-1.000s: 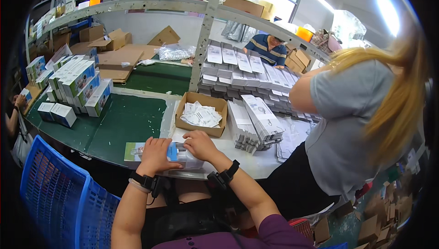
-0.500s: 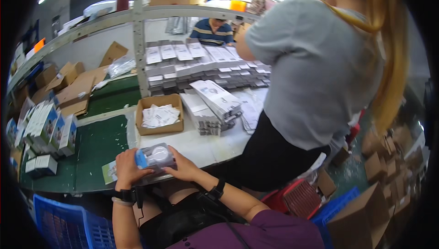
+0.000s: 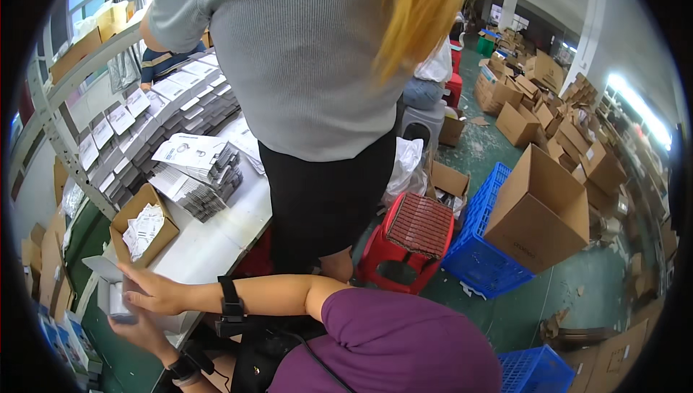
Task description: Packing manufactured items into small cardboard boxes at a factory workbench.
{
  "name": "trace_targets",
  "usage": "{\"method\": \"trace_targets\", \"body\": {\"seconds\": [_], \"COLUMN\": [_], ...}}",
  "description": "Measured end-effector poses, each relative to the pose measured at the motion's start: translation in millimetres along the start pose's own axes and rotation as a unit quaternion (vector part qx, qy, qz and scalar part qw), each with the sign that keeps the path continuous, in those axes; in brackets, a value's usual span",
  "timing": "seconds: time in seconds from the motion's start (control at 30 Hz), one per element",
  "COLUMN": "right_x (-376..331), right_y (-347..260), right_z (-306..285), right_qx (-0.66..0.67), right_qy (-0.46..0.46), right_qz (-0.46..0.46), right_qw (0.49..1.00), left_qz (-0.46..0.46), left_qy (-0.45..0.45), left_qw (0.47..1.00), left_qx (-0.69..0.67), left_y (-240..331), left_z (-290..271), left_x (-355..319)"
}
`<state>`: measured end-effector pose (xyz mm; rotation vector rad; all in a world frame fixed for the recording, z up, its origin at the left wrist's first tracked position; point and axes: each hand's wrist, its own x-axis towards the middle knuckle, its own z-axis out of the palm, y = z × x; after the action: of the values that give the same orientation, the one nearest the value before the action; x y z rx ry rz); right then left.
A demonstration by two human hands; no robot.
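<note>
Low at the left, both my hands are around a small white carton (image 3: 103,267) with a flap standing up. Something smooth and white (image 3: 115,298) shows inside its open side. My right hand (image 3: 155,292) presses on the carton from the side nearer the cardboard tray, fingers closed against it. From below, my left hand (image 3: 144,334) supports it with curled fingers, partly hidden by the carton. Just beyond stands the brown cardboard tray (image 3: 173,230), holding folded white paper slips (image 3: 144,231).
Stacks of flat white cartons (image 3: 195,169) cover the white table. A person in a grey top (image 3: 303,61) stands close ahead. A red stool (image 3: 393,267), a blue crate (image 3: 476,256) and a large open brown box (image 3: 541,212) are to the right.
My view has swung to the right, so the hands sit farther left. Before, they held a clear plastic package with a white round item and blue card; now a white carton is between them.
</note>
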<state>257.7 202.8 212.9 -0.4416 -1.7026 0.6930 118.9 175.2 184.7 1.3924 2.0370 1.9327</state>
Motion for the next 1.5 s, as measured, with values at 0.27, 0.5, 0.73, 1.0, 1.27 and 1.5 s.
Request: {"method": "trace_targets", "body": {"seconds": [0.27,0.5,0.73,1.0,1.27,1.5], "right_x": [6.1,12.5,8.5,17.9,19.0,21.5], "right_y": [38.7,94.8,14.1,-15.4,-5.0,-2.0], "right_z": [24.1,79.1,13.6,24.2,26.0,31.8], "right_qx": [0.368,0.206,0.351,0.463,0.453,0.428], "right_qy": [-0.048,0.011,-0.069,-0.071,-0.059,-0.028], "right_qz": [0.163,-0.006,0.274,0.312,0.323,0.309], "right_qw": [0.914,0.978,0.893,0.827,0.829,0.849], "left_qz": [-0.081,-0.027,0.091,-0.051,-0.186,-0.150], "left_qy": [-0.156,-0.223,-0.104,-0.160,-0.191,-0.220], "left_qw": [0.888,0.875,0.974,0.822,0.818,0.867], "left_qx": [-0.424,-0.429,-0.181,-0.544,-0.510,-0.421], "left_y": [-13.3,5.4,25.1,34.1,30.8,38.5], "left_z": [-37.0,-35.3,-23.9,-43.4,-43.0,-50.6], "left_x": [5.0,18.1,17.4,5.2,13.3,22.2]}}
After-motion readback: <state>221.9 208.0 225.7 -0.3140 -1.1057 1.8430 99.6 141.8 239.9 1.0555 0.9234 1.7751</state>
